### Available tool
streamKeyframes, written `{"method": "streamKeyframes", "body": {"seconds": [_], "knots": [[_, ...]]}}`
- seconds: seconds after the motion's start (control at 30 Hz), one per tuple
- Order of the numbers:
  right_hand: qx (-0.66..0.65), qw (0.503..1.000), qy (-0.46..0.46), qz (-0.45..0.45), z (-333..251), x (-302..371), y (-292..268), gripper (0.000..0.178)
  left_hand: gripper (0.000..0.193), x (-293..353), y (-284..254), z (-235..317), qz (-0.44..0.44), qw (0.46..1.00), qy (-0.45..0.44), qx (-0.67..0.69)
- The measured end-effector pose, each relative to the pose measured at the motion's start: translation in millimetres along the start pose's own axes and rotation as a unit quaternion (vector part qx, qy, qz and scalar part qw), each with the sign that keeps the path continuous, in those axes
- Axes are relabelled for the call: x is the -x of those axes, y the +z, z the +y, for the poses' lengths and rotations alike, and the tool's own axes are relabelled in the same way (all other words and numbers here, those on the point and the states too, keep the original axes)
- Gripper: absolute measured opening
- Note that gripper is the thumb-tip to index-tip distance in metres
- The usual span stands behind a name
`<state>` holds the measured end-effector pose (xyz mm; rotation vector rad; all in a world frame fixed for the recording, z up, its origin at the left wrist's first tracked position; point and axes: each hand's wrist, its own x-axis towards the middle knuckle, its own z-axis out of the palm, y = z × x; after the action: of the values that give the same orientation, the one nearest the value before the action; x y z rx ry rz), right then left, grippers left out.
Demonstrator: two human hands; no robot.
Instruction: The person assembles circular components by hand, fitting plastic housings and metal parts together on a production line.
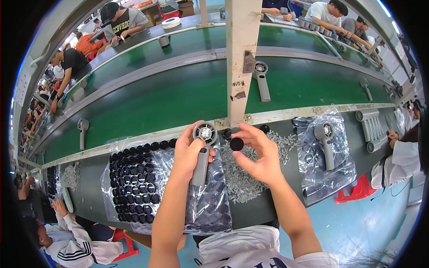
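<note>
At the middle of the scene, above a dark counter [291,176], the left hand [185,154] wraps around a grey handheld fan [200,172], round head far and handle near, probably so the fan's face is easy to see. Just to the right, apart from it, the right hand [262,157] pinches a black disc [237,144] by thumb and fingertips, a hold that leaves its flat face visible. Left, black caps [134,181] lie in rows on plastic; a heap of small pale pieces [243,190] spreads beneath the right hand, both apparently set within reach. Farther right, another fan [329,152] rests on a plastic bag [313,181]. Beyond a pale post [241,40] runs a green conveyor belt [178,85], with co-workers [125,22] along its far side. Near right, a red stool [355,191] stands on pale blue floor [375,223].
</note>
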<state>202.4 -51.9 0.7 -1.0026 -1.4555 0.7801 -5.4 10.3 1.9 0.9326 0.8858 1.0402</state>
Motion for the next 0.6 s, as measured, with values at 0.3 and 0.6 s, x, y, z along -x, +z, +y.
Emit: {"method": "streamKeyframes", "body": {"seconds": [0.3,0.6], "knots": [[-0.042,0.999,0.022,-0.005,3.4,-0.1,-1.6,0.072,0.056,0.6,0.7,1.2,0.001,1.000,-0.004,0.004],[-0.067,0.998,0.015,0.015,7.8,-2.5,-2.1,0.024,0.064,4.2,3.2,4.4,-0.033,0.999,-0.019,0.004]]}}
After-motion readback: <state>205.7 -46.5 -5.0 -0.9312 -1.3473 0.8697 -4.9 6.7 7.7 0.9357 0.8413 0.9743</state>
